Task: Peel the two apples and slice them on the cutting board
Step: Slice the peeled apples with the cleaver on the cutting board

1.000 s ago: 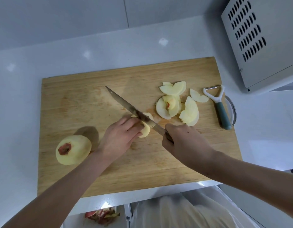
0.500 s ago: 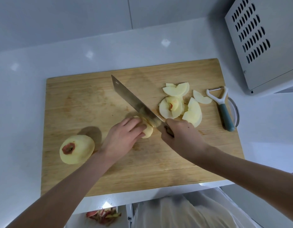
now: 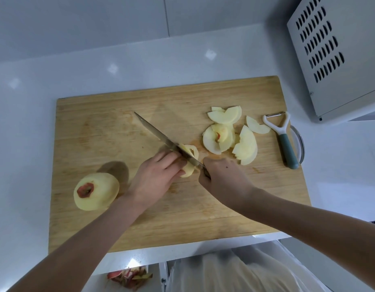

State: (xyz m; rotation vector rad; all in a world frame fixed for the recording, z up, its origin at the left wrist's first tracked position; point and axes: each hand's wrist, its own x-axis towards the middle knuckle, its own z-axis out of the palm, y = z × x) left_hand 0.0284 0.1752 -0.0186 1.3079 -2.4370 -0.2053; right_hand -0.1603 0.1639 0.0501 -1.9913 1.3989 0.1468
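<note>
Left hand (image 3: 156,178) holding apple piece (image 3: 188,171) at fingertips, right hand (image 3: 224,178) gripping knife (image 3: 159,137)

a grey metal box with slanted vent slots (image 3: 340,60) sits upper right on the glossy white countertop (image 3: 24,127). pale grey wall tiles (image 3: 98,22) span the top; red and yellow peel scraps (image 3: 129,277) lie at the bottom, left of centre.

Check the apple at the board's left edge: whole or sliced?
Whole. The peeled apple lies uncut, round, red skin left at one end.
</note>
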